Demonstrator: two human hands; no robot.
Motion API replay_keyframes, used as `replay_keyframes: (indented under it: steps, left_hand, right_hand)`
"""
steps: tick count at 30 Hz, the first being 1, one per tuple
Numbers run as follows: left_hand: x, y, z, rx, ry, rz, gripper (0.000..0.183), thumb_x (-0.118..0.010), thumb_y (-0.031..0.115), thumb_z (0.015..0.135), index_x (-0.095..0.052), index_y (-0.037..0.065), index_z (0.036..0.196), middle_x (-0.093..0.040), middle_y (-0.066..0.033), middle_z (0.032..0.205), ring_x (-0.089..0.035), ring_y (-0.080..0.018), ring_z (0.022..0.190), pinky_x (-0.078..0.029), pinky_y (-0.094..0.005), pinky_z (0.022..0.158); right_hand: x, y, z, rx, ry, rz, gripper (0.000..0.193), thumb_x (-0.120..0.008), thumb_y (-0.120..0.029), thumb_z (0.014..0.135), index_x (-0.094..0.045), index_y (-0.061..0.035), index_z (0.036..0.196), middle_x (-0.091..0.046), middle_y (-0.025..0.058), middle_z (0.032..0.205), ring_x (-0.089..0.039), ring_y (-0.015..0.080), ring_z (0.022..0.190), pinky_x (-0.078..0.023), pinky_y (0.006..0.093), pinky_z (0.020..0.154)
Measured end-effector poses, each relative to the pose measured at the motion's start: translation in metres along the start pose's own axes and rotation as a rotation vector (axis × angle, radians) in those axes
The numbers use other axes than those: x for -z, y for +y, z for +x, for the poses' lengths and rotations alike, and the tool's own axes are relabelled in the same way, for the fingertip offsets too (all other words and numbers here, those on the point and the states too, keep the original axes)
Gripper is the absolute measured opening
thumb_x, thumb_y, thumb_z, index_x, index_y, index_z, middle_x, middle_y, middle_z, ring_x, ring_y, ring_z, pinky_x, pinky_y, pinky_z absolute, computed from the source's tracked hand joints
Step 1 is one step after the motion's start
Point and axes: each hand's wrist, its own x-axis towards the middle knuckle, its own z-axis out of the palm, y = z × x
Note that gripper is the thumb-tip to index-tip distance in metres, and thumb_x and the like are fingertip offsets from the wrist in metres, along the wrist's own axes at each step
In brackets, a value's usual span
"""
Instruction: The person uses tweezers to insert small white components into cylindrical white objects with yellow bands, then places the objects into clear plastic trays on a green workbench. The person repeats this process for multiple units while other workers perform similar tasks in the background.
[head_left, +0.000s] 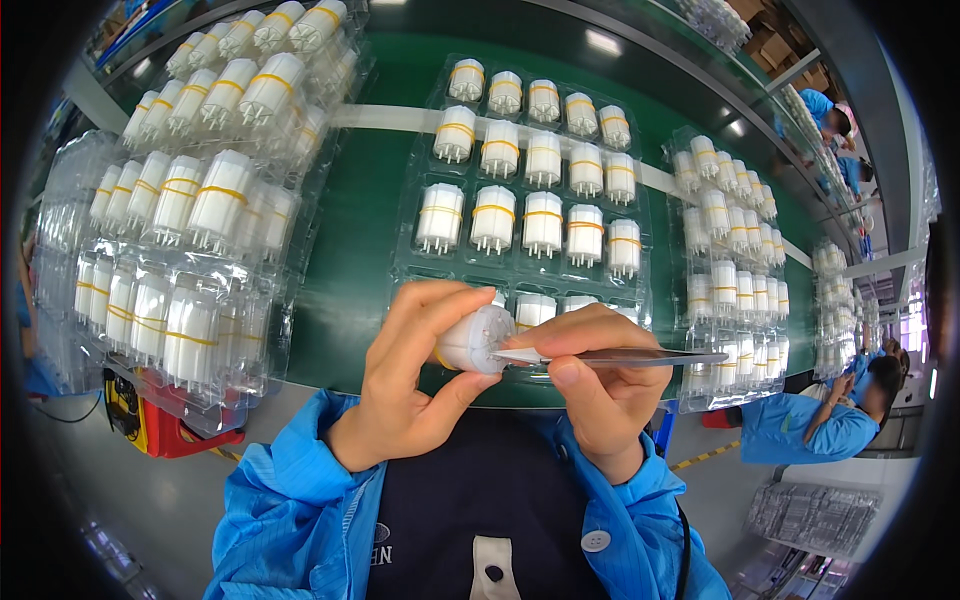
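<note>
My left hand [415, 375] is closed around a white cylindrical part [462, 343] near the table's front edge. The part is tilted, with its translucent end turned toward my right hand. A thin pair of metal tweezers [640, 357] is pinched in my right hand [605, 375]. Its pale pointed tip reaches the end of the cylinder; whether it grips anything there is too small to tell. Just beyond my hands lies a clear plastic tray [480, 172] with rows of similar white cylinders [543, 224], each with a yellow band and pins at the bottom. My hands hide part of its nearest row.
Stacked clear trays of white cylinders [190, 195] rise at the left, and more stacks [722, 285] stand at the right. Everything rests on a green work surface [345, 250]. A co-worker in blue [815, 425] sits at the far right. Something red [185, 415] stands below the left edge.
</note>
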Motion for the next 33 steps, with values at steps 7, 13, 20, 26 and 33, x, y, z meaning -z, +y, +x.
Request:
replay_keyframes:
  steps: [7, 13, 20, 26, 33]
  left_hand:
    - [0.000, 0.000, -0.002, 0.026, -0.017, -0.066, 0.054, -0.073, 0.004, 0.074, -0.054, -0.005, 0.124, -0.055, -0.0207, 0.113, -0.057, -0.0312, 0.099, -0.047, -0.0353, 0.085]
    - [0.002, 0.000, 0.000, 0.017, -0.037, 0.024, 0.054, -0.072, 0.002, 0.071, -0.056, -0.005, 0.123, -0.056, -0.0189, 0.111, -0.055, -0.0311, 0.098, -0.045, -0.0359, 0.085]
    - [0.004, -0.001, 0.001, -0.002, -0.053, 0.069, 0.053, -0.072, 0.001, 0.070, -0.058, -0.004, 0.121, -0.056, -0.0180, 0.110, -0.055, -0.0310, 0.097, -0.045, -0.0362, 0.084]
    - [0.001, 0.002, -0.001, 0.059, -0.021, -0.052, 0.051, -0.073, 0.003, 0.073, -0.057, -0.004, 0.122, -0.056, -0.0186, 0.111, -0.056, -0.0299, 0.099, -0.046, -0.0354, 0.084]
    - [0.002, 0.001, 0.000, 0.003, -0.022, 0.023, 0.052, -0.073, 0.003, 0.071, -0.058, -0.004, 0.121, -0.056, -0.0185, 0.110, -0.056, -0.0302, 0.097, -0.046, -0.0356, 0.083]
  right_hand:
    - [0.003, -0.003, 0.003, 0.042, -0.053, -0.072, 0.016, -0.067, 0.005, 0.080, -0.067, 0.0052, 0.095, -0.071, 0.0159, 0.092, -0.067, 0.0216, 0.081, -0.053, 0.0294, 0.071]
    - [0.000, -0.007, 0.006, 0.075, -0.087, -0.204, 0.014, -0.068, 0.004, 0.079, -0.069, 0.0038, 0.092, -0.071, 0.0149, 0.089, -0.068, 0.0216, 0.076, -0.054, 0.0281, 0.067]
    - [0.003, -0.005, 0.007, 0.058, -0.142, -0.231, 0.013, -0.068, 0.004, 0.080, -0.068, 0.0046, 0.093, -0.070, 0.0152, 0.087, -0.067, 0.0215, 0.076, -0.053, 0.0284, 0.066]
    - [-0.002, 0.003, -0.001, -0.039, 0.022, 0.176, 0.016, -0.064, 0.003, 0.084, -0.066, 0.0062, 0.100, -0.067, 0.0168, 0.093, -0.063, 0.0183, 0.084, -0.049, 0.0284, 0.073]
    - [-0.002, 0.002, -0.003, -0.074, 0.024, 0.117, 0.016, -0.064, 0.003, 0.084, -0.065, 0.0064, 0.100, -0.068, 0.0164, 0.092, -0.064, 0.0178, 0.083, -0.049, 0.0273, 0.072]
